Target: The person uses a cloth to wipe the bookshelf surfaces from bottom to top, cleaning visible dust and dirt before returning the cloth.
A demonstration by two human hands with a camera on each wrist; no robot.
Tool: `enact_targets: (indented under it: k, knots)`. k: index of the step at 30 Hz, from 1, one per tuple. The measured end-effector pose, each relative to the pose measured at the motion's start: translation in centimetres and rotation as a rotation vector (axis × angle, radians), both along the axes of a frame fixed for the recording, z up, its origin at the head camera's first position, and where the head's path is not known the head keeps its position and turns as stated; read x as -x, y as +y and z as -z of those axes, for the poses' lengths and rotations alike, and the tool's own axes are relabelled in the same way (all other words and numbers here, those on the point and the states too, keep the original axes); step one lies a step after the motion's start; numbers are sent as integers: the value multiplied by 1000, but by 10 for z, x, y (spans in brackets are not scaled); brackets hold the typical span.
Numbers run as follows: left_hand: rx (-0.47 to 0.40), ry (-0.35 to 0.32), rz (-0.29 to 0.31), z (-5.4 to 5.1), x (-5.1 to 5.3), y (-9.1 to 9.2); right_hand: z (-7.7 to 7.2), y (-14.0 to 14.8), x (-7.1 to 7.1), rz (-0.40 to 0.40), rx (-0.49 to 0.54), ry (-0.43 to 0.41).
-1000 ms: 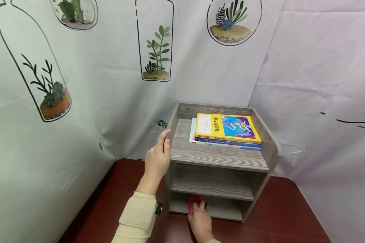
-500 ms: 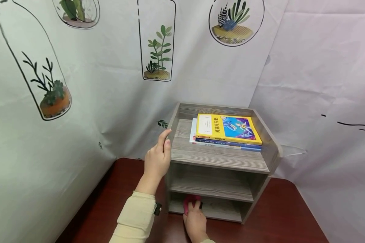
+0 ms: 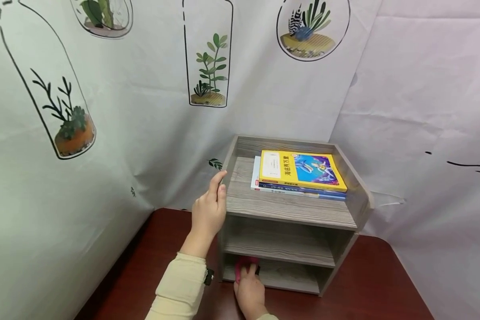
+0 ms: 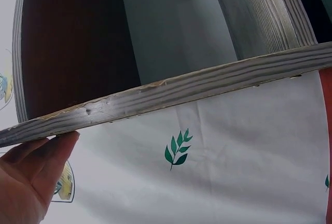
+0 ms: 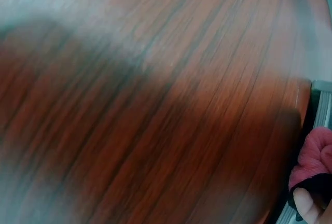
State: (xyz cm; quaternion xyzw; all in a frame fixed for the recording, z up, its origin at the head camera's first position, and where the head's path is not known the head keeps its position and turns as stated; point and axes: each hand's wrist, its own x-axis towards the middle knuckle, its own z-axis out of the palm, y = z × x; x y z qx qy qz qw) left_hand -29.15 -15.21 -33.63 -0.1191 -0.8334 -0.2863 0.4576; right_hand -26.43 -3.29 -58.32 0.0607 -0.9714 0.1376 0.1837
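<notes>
My left hand (image 3: 209, 211) holds the left side panel of a small grey wood-grain shelf unit (image 3: 292, 216) near its upper front edge. In the left wrist view, fingertips (image 4: 65, 143) touch the outer face of that panel. Inside the lowest compartment, toward its left end, my right hand (image 3: 250, 289) grips a pink cloth (image 3: 240, 266) against the board. The right wrist view catches the bunched pink cloth (image 5: 314, 154) at the right edge, with a black piece (image 5: 314, 182) beside a fingertip. The rest of the right hand's grip is hidden there.
A stack of books (image 3: 302, 171), a yellow one uppermost, lies on the unit's top board. The unit stands on a dark red wooden table (image 3: 380, 275). Behind it hangs a white cloth backdrop (image 3: 152, 111) printed with plants in jars. A middle board (image 3: 280, 249) roofs the lowest compartment.
My right hand has slid left along the lowest board with the pink cloth. The left hand keeps its place on the side panel, and the books have not moved.
</notes>
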Motion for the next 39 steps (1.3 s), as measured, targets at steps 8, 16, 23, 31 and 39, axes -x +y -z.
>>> enact_targets:
  k: [8, 16, 23, 31, 39]
  knots:
    - [2, 0, -3, 1, 0, 0, -3, -14, -4, -53, 41, 41]
    - [1, 17, -4, 1, -1, 0, 1, -37, -8, -54, 95, 53]
    - [-3, 62, -19, 3, 2, 2, 5, -41, -11, -46, 319, 27]
    - [-7, 67, -31, 3, 2, 5, 1, -38, -8, -121, 631, -47]
    - [10, 60, -21, 3, 2, 2, -21, -36, -9, -179, 771, -89]
